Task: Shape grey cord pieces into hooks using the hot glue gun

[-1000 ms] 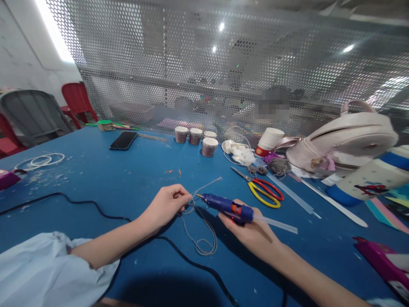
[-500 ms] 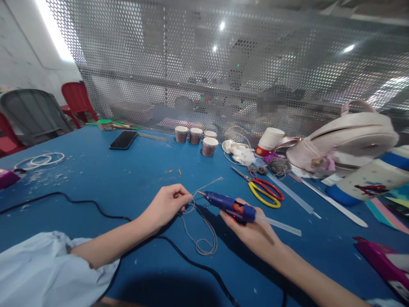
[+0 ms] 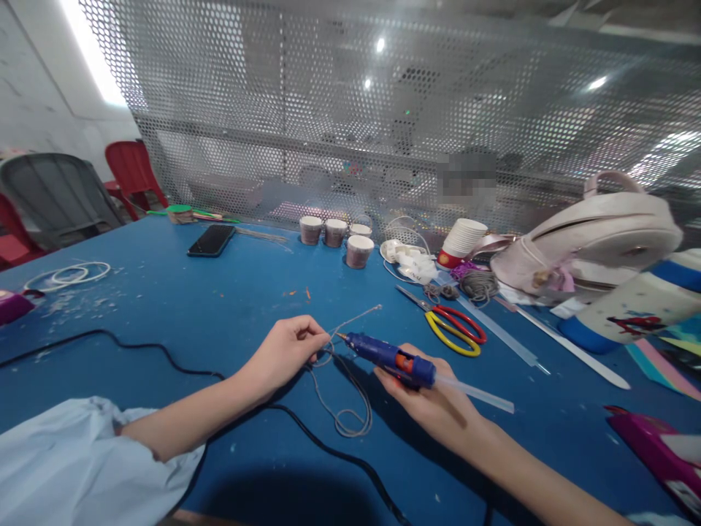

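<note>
- Lower centre, I see the left hand, fingers pinched closed on a thin grey cord looping over the blue surface.
- Right of centre, the right hand has fingers curled around a dark-blue plastic glue gun, aimed at the cord.

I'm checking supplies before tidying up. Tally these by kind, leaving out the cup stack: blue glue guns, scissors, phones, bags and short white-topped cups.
Blue glue gun, in the right hand: 1
Scissors: 1
Phone: 1
Pale bag: 1
Short white-topped cups, one partly hidden: 4
Total: 8
</note>
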Tool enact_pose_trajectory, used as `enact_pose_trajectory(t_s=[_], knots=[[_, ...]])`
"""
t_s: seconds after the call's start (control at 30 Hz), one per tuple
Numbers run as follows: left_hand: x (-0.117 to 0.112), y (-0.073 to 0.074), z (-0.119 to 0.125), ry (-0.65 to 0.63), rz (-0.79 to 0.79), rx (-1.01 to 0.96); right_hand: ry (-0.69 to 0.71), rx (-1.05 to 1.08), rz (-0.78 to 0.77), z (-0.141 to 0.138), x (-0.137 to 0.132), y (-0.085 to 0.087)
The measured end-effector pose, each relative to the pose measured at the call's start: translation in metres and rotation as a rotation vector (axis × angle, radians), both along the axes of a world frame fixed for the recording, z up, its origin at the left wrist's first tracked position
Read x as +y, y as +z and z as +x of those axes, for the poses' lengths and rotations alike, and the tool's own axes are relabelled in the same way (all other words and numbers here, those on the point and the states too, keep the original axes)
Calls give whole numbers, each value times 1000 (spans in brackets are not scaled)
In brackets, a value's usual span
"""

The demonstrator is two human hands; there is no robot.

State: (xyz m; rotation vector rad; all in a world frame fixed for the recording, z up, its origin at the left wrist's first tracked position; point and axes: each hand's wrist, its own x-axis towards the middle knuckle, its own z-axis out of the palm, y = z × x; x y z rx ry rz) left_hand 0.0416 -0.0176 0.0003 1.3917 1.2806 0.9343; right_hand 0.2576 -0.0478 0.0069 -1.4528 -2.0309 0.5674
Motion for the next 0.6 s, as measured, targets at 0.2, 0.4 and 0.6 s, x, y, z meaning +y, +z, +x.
enact_pose_trajectory(t_s=[0.2,0.4,0.6], knots=[[0,-2,0,0,10,-2,-44,-29,42,0,0,0],[1,-1,-1,-1,8,-2,12,-17,-2,1,0,-4],[1,-2,0,-6,10,0,-27,1,14,1,0,-2]])
